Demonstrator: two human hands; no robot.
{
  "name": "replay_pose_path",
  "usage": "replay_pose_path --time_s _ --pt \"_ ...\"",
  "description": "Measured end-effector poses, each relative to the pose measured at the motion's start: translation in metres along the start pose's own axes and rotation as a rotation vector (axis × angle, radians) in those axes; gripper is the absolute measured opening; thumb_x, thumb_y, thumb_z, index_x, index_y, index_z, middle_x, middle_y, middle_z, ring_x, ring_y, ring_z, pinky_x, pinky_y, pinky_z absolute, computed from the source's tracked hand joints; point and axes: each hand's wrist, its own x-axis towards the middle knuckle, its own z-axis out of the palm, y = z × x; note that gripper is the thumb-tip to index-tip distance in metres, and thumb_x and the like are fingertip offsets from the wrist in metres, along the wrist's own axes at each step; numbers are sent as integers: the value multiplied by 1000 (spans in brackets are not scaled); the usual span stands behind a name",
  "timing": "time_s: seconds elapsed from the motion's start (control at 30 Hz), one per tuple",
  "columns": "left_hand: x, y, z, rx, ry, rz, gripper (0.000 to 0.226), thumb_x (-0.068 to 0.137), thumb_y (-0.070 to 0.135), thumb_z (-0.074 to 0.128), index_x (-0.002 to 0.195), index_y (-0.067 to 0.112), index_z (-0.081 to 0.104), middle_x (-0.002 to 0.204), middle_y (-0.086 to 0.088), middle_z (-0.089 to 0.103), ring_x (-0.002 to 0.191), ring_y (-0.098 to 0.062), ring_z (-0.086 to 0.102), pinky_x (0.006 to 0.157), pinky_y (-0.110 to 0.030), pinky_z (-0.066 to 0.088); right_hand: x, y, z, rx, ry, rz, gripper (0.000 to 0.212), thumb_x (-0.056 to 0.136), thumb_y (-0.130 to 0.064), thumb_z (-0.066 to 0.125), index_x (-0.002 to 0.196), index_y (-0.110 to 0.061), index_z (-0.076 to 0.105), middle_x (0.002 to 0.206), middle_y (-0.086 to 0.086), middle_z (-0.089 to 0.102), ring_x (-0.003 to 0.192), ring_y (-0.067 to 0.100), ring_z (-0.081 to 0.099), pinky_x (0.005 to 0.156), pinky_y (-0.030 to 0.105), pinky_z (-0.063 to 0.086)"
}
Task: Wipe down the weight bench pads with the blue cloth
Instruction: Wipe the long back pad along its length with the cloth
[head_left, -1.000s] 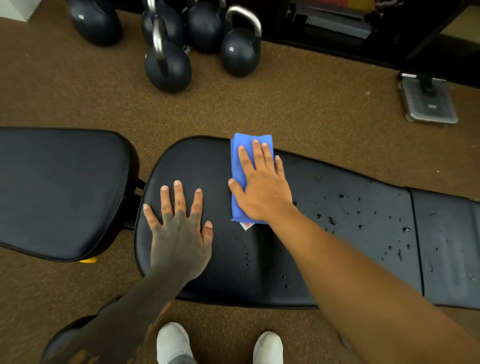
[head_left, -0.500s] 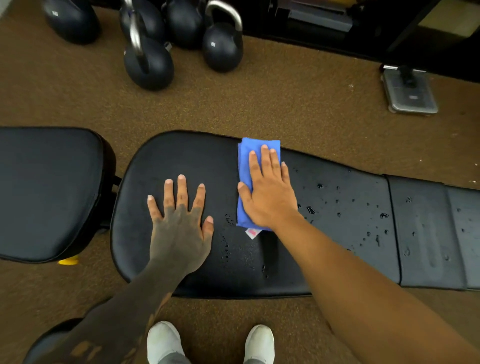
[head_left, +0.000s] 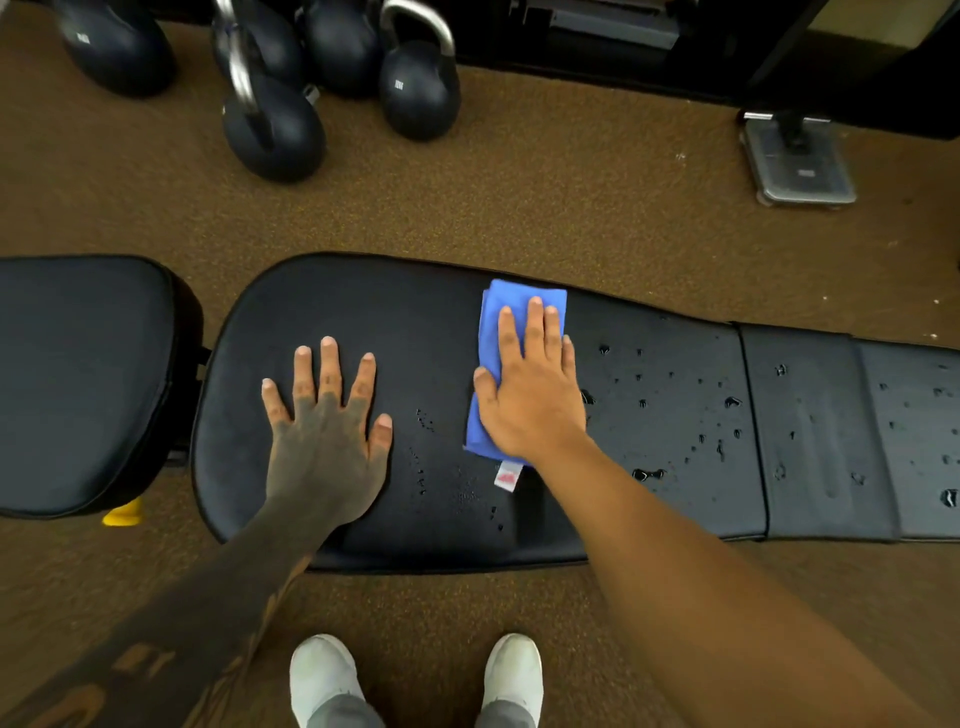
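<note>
Right hand (head_left: 530, 395): flat on cloth (head_left: 491, 332), fingers straight and close together, pointing to 12, thumb out toward 9 at the cloth's left edge; pressing, nothing gripped
Cloth: blue, folded, lying on long pad (head_left: 415, 312), its top close to the pad's 12 o'clock edge; white tag (head_left: 508, 475) sticks out at 6
Left hand (head_left: 324, 431): at 9 o'clock of cloth, apart from it, palm down on bare pad, fingers straight and spread wide
Droplets (head_left: 644, 402): scattered on pad at 3 o'clock of cloth
Seat pad (head_left: 78, 374): at 9, across a gap
Kettlebells (head_left: 418, 88): on floor at 12
</note>
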Motion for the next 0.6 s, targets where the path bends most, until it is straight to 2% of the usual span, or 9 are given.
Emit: replay_pose_path --time_s 0.1,0.27,0.33,0.5,0.6 --pt "0 -1 0 -15 2 2 66 97 47 26 156 23 8 165 -16 1 152 -38 -4 118 -65 3 5 -27 2 27 8 58 72 100 -45 27 157 -16 -5 163 18 -16 149 35 -17 122 50 -3" --pt "-2 -4 0 -23 10 21 65 98 42 34 156 22 14 165 -16 4 152 -38 -1 117 -66 5 -52 -50 19 1 -20 -257 70 100 -48 25 158 -19 -2 164 16 -13 150 32 -19 122 50 -3" --pt "-3 -4 0 -17 13 27 64 98 41 35 155 21 15 165 -17 6 152 -39 1 117 -66 6 -68 -37 22 -9 -47 -296 69 99 -48 25 158 -20 -1 165 12 -13 150 29 -19 122 50 -2" --pt "-3 -4 -1 1 8 36 64 98 43 30 156 22 11 165 -16 2 152 -38 -2 118 -64 3 -47 -24 13 -42 -19 -82 73 99 -47 24 157 -14 -6 163 16 -18 149 30 -21 122 48 -6" --pt "-4 -4 -1 -6 8 35 64 99 42 30 156 21 11 165 -16 2 152 -38 -2 118 -64 3 -38 -49 14 -13 -17 -84 75 100 -46 24 156 -11 -10 163 16 -19 149 31 -22 121 49 -7"
